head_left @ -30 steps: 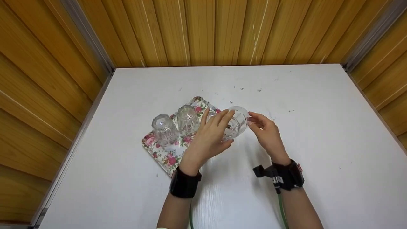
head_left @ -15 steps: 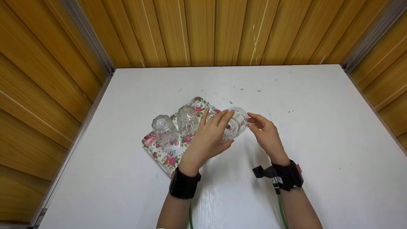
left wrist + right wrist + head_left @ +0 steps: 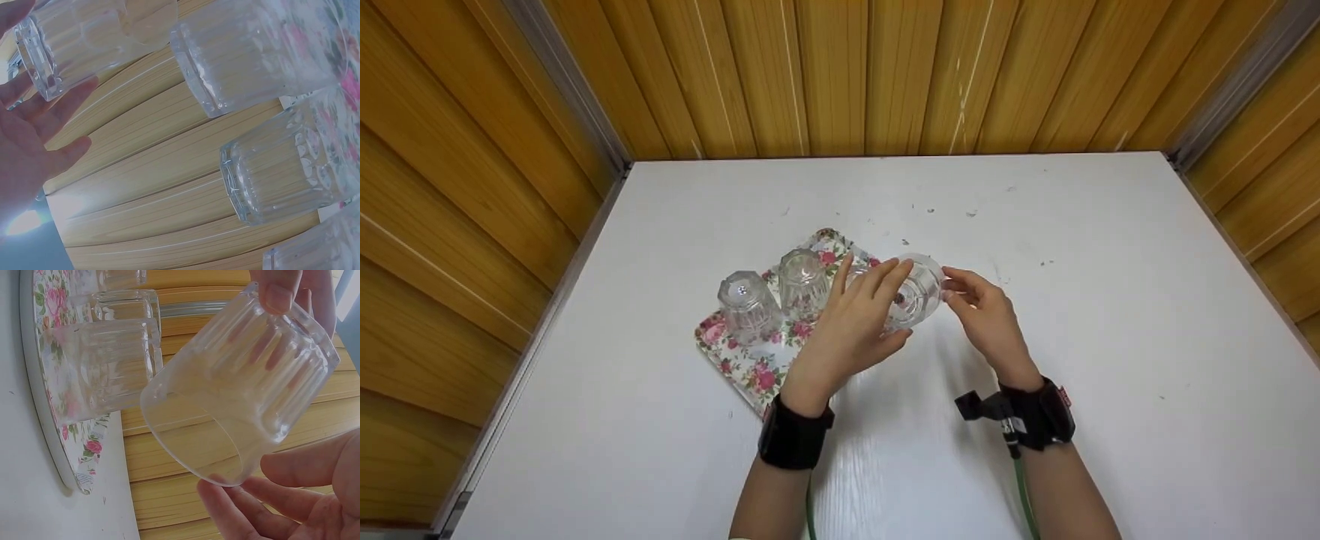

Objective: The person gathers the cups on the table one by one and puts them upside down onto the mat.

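Note:
My left hand [image 3: 851,326] grips a clear ribbed glass [image 3: 921,291] from above and holds it tilted on its side in the air, just past the right end of a floral tray [image 3: 742,369]. The mouth of the glass points right toward my right hand [image 3: 986,315], whose thumb and fingertips curl against the rim. In the right wrist view the held glass [image 3: 242,399] fills the middle, with right-hand fingers [image 3: 236,512] under its rim and a left fingertip [image 3: 275,292] on its base. The left wrist view shows my palm [image 3: 34,152] beside the glass base [image 3: 50,50].
Two more glasses [image 3: 746,304] [image 3: 802,281] stand upside down on the tray; a third glass [image 3: 281,169] shows in the left wrist view. The white table [image 3: 1110,300] is walled by wooden panels on three sides. A green cable [image 3: 1024,495] trails from my right wrist.
My right hand has edged slightly left, closer onto the glass rim. The left hand and the glass have barely moved.

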`<state>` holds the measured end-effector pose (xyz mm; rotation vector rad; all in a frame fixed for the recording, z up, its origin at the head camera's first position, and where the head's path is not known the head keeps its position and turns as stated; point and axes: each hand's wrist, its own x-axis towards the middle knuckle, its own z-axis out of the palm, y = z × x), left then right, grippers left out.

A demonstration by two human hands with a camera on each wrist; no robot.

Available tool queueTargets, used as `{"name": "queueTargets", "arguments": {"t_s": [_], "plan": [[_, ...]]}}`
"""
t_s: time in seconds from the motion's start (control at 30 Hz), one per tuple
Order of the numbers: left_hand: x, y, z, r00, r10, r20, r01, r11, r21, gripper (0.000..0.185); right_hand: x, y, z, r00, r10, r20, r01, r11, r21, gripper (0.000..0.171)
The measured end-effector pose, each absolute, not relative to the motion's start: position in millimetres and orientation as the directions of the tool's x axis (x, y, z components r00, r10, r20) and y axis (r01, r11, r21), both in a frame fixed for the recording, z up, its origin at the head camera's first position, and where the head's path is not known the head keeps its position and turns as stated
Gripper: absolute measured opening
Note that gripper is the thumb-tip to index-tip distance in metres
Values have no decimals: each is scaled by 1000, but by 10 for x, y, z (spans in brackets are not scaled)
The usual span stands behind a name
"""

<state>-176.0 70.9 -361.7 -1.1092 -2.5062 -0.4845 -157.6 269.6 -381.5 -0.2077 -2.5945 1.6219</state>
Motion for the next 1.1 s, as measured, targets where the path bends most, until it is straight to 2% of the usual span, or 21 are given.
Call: {"name": "queueTargets", "arguments": {"t_s": [1.1], "plan": [[-1753,672,-3609,-656,630,415,745,629,223,75,-1565,2700,-3809,-990,124,-69,119,459,-881,31]]}}
